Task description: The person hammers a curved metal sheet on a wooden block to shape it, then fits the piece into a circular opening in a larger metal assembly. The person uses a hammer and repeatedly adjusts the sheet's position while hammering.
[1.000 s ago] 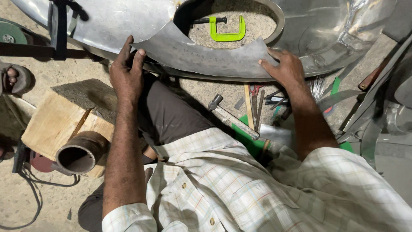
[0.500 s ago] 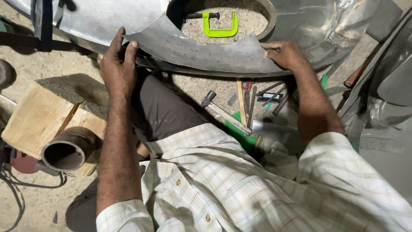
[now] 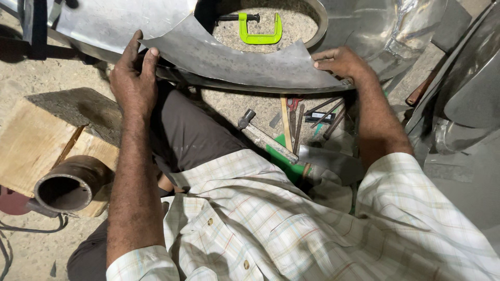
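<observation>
Since the earlier frame, the left hand (image 3: 133,83) has been shifted up along the left end of the curved metal sheet (image 3: 234,60), and the view has been drawn in closer; the right hand (image 3: 344,62) has been kept at the right end.

In the head view, the sheet is seen lying over the near rim of the large round metal ring (image 3: 320,21), across the person's knees. The left hand is closed around the sheet's left edge, thumb on top and fingers curled under. The right hand is pressed flat on the right corner, fingers spread; whether anything is pinched beneath cannot be told.

The sheet is judged thin, springy and fairly light, with sharp cut edges and a smooth, slippery face; it is best taken at both ends, as now.

Inside the ring a green clamp (image 3: 260,32) lies on the sandy floor (image 3: 31,88). A hammer (image 3: 263,138) and other hand tools lie by the knee, and a rusty pipe (image 3: 70,184) rests on a wooden block (image 3: 31,145) at the left.
</observation>
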